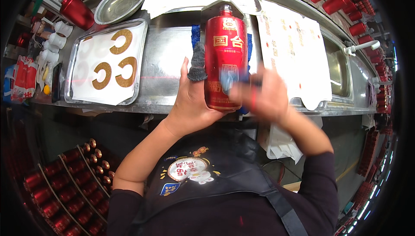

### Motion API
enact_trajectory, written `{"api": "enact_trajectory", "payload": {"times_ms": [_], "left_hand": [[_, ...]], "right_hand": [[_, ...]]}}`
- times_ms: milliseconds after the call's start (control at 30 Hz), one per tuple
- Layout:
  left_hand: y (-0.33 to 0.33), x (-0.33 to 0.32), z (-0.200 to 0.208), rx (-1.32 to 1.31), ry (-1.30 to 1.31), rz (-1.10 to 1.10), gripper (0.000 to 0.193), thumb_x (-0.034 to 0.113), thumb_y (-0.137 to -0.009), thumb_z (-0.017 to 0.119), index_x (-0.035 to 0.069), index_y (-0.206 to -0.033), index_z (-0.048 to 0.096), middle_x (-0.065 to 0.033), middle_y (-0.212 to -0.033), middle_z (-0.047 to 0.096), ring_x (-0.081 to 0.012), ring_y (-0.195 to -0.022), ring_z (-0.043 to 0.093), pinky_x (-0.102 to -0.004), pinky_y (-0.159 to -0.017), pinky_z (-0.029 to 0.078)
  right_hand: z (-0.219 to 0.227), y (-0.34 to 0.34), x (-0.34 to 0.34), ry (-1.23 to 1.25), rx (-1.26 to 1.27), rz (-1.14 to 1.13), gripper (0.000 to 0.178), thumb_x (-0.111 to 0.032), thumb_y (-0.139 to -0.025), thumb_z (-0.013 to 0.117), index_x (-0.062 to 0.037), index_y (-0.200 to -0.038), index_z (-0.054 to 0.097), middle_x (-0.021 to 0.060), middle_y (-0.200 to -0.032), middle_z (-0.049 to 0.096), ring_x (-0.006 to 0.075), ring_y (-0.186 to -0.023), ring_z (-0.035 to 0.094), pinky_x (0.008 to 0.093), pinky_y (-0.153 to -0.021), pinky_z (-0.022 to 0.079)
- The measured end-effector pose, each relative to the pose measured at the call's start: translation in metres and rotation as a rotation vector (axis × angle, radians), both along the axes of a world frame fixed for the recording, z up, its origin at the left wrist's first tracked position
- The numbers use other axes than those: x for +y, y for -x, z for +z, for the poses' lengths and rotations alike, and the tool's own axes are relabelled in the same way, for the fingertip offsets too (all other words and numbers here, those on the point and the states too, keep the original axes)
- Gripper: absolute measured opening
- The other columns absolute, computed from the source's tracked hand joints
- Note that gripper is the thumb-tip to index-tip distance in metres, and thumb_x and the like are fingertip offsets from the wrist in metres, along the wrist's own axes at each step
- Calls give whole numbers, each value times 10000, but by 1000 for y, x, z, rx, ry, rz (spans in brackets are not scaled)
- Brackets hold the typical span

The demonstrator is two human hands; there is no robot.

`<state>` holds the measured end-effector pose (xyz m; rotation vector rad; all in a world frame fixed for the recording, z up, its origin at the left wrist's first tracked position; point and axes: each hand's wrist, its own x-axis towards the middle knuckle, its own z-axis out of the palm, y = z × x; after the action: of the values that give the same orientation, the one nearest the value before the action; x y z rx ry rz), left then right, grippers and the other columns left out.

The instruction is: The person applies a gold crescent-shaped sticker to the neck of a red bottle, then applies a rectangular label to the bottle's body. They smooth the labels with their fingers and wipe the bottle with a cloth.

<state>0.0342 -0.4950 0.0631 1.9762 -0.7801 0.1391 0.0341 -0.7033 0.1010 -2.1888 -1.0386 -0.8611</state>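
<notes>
1. Left hand (190,102) grip cupped red bottle (225,59) low on its left, steadying it over blue cloth (196,35), near worktop (166,63) front edge.
2. Right hand (270,95) blurred at bottle's lower front beside bluish piece (228,79); couldn't tell its grip.
3. Step looked like rubbing; next stroke probably called for firm hold, even pressure.

Right hand (267,95) blurred; blue thing (228,78) at its fingertips smeared, kind I cannot tell. Left hand (190,104): some fingers hidden behind bottle (226,56).

Bottle (226,56) right of tray (70,78)
</notes>
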Motion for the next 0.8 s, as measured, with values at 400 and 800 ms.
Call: {"api": "enact_trajectory", "payload": {"times_ms": [400, 800], "left_hand": [[-6, 11, -22, 2, -58, -36, 1271, 378, -635, 945, 17, -1563, 154, -230, -1589, 311, -388, -1478, 284, -563, -1204, 27], [-10, 11, -12, 126, -120, -83, 1296, 194, -620, 970, 27, -1571, 106, -216, -1559, 347, -315, -1406, 437, -443, -1135, 409]], "right_hand": [[-19, 57, 17, -924, 802, -685, 170, -94, -922, 734, -11, -966, 593, 29, -863, 661, 64, -761, 604, 207, -668, 495], [-32, 62, 12, -937, 673, -532, 188, -91, -911, 756, -18, -990, 602, 12, -934, 613, 58, -806, 543, 186, -727, 454]]}}
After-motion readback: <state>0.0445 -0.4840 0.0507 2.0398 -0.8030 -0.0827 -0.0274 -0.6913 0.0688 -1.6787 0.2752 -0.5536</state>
